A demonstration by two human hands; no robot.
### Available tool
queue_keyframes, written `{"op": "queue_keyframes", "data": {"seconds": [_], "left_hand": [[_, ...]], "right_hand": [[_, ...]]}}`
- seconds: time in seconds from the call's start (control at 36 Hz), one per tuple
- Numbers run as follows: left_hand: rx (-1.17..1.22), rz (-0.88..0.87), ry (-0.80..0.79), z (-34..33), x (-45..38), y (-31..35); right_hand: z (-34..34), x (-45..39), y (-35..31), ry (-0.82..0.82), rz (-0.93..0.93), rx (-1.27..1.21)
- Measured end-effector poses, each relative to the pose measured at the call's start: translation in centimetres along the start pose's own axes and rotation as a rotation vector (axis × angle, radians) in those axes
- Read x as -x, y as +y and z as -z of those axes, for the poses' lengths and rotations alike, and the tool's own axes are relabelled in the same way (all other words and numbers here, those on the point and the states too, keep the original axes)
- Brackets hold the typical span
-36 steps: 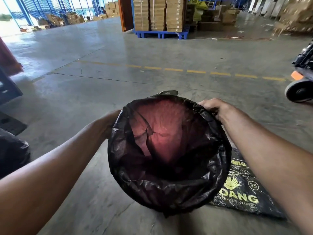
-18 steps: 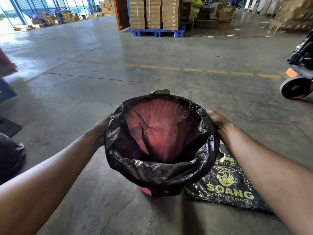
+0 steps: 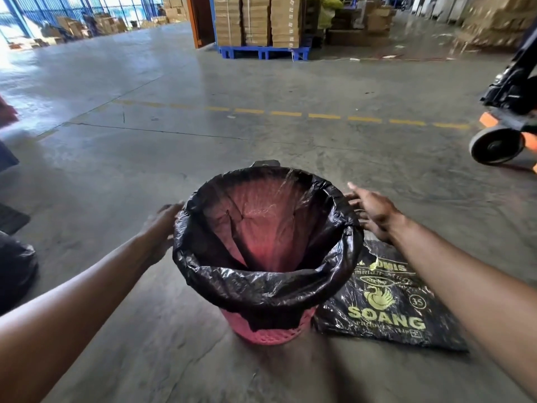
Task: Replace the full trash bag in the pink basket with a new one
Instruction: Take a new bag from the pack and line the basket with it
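The pink basket [image 3: 261, 334] stands upright on the concrete floor in front of me. A thin black trash bag [image 3: 261, 292] lines it, folded over the rim, and the pink wall shows through inside. My left hand [image 3: 162, 225] rests against the bag's left side, partly hidden behind it. To the right of the rim my right hand [image 3: 374, 212] hovers with fingers spread, holding nothing. A full black bag [image 3: 14, 271] lies at the far left edge.
A black pack with yellow "SOANG" print [image 3: 389, 309] lies flat just right of the basket. A pallet jack wheel [image 3: 494, 145] stands at the right. Stacked cartons on a blue pallet [image 3: 261, 52] are far ahead. A dashed yellow line [image 3: 325, 115] crosses the floor.
The basket has gone down from my hands onto the floor. My right hand let go of the rim and opened beside it. My left hand stays at the left side.
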State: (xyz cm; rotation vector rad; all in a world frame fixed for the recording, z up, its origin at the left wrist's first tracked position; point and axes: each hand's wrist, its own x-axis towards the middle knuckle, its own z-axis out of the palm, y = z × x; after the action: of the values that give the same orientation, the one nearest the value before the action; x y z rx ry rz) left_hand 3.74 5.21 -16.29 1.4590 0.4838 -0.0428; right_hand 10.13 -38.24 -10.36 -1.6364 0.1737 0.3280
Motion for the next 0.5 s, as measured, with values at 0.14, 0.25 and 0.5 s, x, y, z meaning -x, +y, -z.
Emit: {"op": "queue_keyframes", "data": {"seconds": [0.14, 0.25, 0.5], "left_hand": [[0.16, -0.213, -0.018, -1.2, 8.2, 0.3], [0.155, -0.143, -0.241, -3.6, 11.2, -0.9], [0.04, -0.17, -0.074, -6.1, 9.6, 0.0]], "right_hand": [[0.5, 5.0, 1.9, -0.083, 0.16, 0.016], [-1.3, 7.2, 4.7, -0.195, 0.156, -0.047], [-4.7, 7.3, 3.5, -0.03, 0.147, -0.171]]}}
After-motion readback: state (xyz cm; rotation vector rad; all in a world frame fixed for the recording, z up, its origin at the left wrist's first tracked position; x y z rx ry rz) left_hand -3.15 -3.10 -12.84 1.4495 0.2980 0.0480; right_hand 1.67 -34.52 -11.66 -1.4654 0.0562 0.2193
